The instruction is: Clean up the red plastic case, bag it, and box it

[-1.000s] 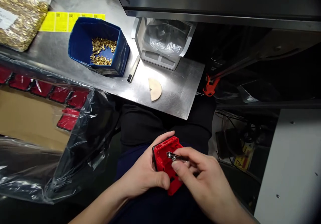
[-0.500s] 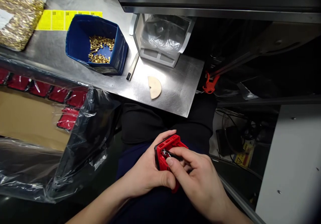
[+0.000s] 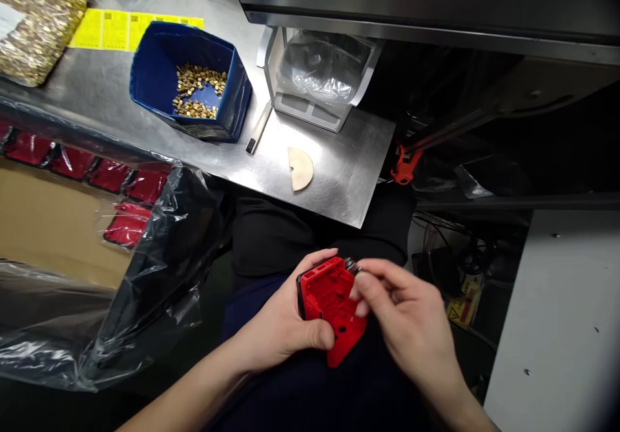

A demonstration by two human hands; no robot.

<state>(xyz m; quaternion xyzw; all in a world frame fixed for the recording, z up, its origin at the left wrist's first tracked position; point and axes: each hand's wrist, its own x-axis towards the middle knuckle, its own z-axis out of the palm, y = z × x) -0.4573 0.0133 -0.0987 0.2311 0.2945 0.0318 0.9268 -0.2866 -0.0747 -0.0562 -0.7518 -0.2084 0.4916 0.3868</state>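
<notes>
My left hand (image 3: 290,322) is wrapped round a red plastic housing (image 3: 334,290) with a black edge, held above my lap. The open, ribbed inside of the housing faces up, and a dark round hole shows in it. Close by the housing's upper right corner, my right hand (image 3: 402,303) pinches a small dark tool with a shiny metal tip (image 3: 351,265) between thumb and forefinger. Its exact kind is hard to make out, since the fingers cover most of it.
On the metal bench (image 3: 339,193) stand a blue bin (image 3: 237,90) of small brass pieces, a grey holder (image 3: 310,110) with clear bags, a pale half-disc (image 3: 301,169) and a cutter-like stick (image 3: 259,128). At left, a plastic-lined box (image 3: 159,225) holds several wrapped red parts (image 3: 126,224).
My right hand has drawn the dark metal-tipped piece out of the housing, up and to the right, so the inside now shows. My left hand keeps its hold.
</notes>
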